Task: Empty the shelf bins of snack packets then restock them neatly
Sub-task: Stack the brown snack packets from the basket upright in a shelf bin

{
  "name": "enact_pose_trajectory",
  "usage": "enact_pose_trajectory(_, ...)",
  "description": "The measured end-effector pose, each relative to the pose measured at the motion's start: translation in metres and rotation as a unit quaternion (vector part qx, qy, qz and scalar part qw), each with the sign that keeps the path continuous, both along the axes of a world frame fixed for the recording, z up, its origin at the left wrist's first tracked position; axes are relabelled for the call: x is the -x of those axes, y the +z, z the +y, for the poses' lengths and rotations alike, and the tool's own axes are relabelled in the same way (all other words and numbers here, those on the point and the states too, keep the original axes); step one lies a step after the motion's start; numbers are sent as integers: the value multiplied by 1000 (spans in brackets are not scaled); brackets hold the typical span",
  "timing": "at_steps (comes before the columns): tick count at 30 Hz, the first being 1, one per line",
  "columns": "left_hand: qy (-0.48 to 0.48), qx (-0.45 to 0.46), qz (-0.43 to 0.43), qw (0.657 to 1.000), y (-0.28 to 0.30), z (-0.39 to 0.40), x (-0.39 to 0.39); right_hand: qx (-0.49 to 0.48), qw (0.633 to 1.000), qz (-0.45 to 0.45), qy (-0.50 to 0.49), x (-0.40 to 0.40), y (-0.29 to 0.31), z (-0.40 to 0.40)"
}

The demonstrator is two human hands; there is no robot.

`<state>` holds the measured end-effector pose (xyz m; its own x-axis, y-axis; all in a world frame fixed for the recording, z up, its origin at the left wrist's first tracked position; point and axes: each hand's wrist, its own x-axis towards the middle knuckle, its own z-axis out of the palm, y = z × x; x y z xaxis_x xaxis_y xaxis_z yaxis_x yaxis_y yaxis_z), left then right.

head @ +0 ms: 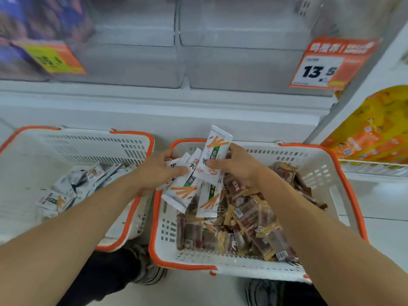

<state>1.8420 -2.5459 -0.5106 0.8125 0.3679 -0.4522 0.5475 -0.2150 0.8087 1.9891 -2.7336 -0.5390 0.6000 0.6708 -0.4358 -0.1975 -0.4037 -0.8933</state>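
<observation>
My left hand [159,171] grips a fanned bunch of white snack packets [183,191] with orange and green print, above the right basket [318,173]. My right hand [237,165] pinches one upright white packet [215,151] beside that bunch. Below them the right basket holds a heap of brown and gold packets [249,224]. More white packets [72,186] lie in the left basket [92,142]. Two clear shelf bins [136,62] [242,65] above look empty.
An orange price tag reading 13.5 [320,67] hangs at the right bin's edge, a yellow-orange tag [53,57] at the left. Purple packs [33,23] fill the far-left bin. A yellow-orange display [373,129] stands right. My shoes [148,268] are below the baskets.
</observation>
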Motion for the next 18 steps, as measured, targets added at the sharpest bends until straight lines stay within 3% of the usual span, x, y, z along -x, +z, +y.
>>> enact_pose_trajectory(5,89,61,1,994,15,9,46,9,995,59,80,42,10,13)
enact_pose_trajectory(11,167,35,-26,985,24,24,88,2,989,-2,149,89,11,44)
enact_pose_trajectory(15,244,47,-66,966,34,43,105,-14,984,51,169,106,23,73)
enact_pose_trajectory(18,343,27,-112,932,38,64,120,-46,990,16,130,125,34,106)
